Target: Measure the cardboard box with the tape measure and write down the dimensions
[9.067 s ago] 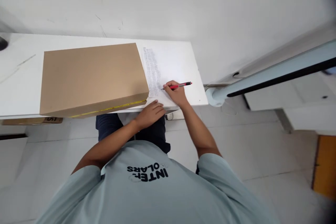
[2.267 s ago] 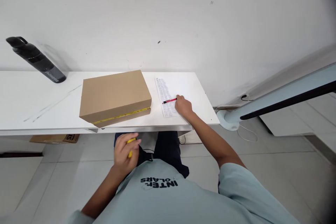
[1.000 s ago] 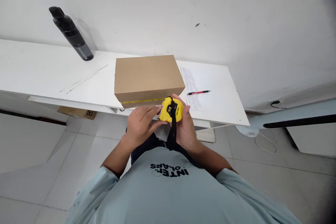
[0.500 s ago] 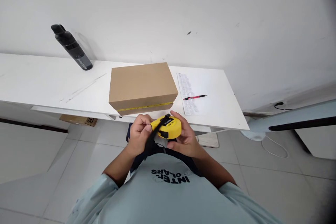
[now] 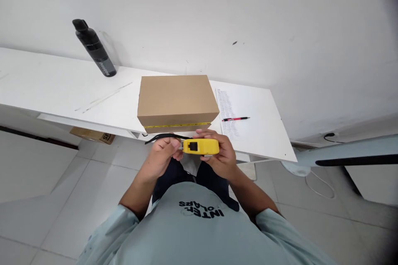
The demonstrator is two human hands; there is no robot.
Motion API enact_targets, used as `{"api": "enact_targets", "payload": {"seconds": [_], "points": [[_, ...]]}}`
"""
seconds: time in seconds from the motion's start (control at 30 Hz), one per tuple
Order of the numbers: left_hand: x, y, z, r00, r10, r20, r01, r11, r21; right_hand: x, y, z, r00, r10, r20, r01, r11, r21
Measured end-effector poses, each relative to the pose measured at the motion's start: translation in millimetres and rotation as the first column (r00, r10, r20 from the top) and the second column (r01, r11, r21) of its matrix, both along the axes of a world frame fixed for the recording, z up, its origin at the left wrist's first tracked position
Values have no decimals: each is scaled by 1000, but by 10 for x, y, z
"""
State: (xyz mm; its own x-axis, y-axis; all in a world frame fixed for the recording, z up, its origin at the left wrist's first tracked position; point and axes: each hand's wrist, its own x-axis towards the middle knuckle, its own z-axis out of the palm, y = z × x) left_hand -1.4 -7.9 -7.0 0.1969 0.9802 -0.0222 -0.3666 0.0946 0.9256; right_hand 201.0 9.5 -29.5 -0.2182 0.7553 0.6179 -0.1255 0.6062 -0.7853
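My right hand (image 5: 222,153) is closed around the right end of a yellow tape measure (image 5: 205,146), its black button facing up. With thumb and finger, my left hand (image 5: 163,153) pinches the metal tip at the left end of the same tape measure. A black wrist strap (image 5: 164,135) trails from it over my left fingers. Just beyond both hands, a closed brown cardboard box (image 5: 178,95) sits at the near edge of the white shelf. A yellow strip with markings (image 5: 177,125) runs along the box's front side.
A black bottle (image 5: 96,49) stands at the back left of the white shelf (image 5: 56,83). Right of the box lies a sheet of paper (image 5: 228,99) with writing, a red and black pen (image 5: 235,119) across it. Another carton (image 5: 93,134) shows below the shelf.
The tape measure has been turned from its flat face to its narrow edge with the button up. Its strap has swung up and left over my left hand. The view has shifted slightly.
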Motion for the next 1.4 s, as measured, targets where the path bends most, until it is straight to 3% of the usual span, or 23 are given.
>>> {"api": "enact_targets", "payload": {"seconds": [0.1, 0.2, 0.3, 0.37, 0.5, 0.57, 0.7, 0.83, 0.97, 1.1, 1.4], "points": [[-391, 103, 93, 975, 224, 11, -224, 971, 88, 34, 186, 58, 958, -195, -212, 175, 978, -111], [-888, 288, 131, 864, 504, 2, -501, 859, 105, 240, 540, 157, 857, -412, -309, 370, 910, -188], [-1282, 531, 67, 714, 700, -21, -698, 713, 69, 533, 923, 190, 825, -467, -319, 418, 884, -210], [-1411, 677, -16, 659, 745, -105, -740, 667, 88, 695, 1115, 132, 828, -461, -319, 397, 884, -246], [-1402, 838, -134, 648, 662, -378, -652, 738, 174, 802, 1284, -108, 852, -427, -303, 317, 881, -350], [-1351, 854, -126, 648, 624, -437, -609, 769, 195, 761, 1285, -219, 856, -434, -280, 311, 866, -392], [-1295, 841, -43, 670, 573, -472, -555, 809, 194, 644, 1226, -321, 891, -399, -217, 308, 882, -356], [-1260, 863, -31, 763, 439, -474, -455, 886, 86, 616, 1193, -336, 923, -367, -119, 320, 900, -296], [-1175, 911, -94, 792, 434, -430, -460, 887, 48, 656, 1211, -376, 929, -357, -100, 314, 901, -298], [-1173, 959, -90, 770, 438, -463, -470, 881, 52, 686, 1245, -397, 935, -339, -105, 295, 907, -300], [-1352, 973, 91, 666, 263, -698, -303, 951, 69, 662, 1226, -360, 928, -365, -78, 328, 896, -299]]}}
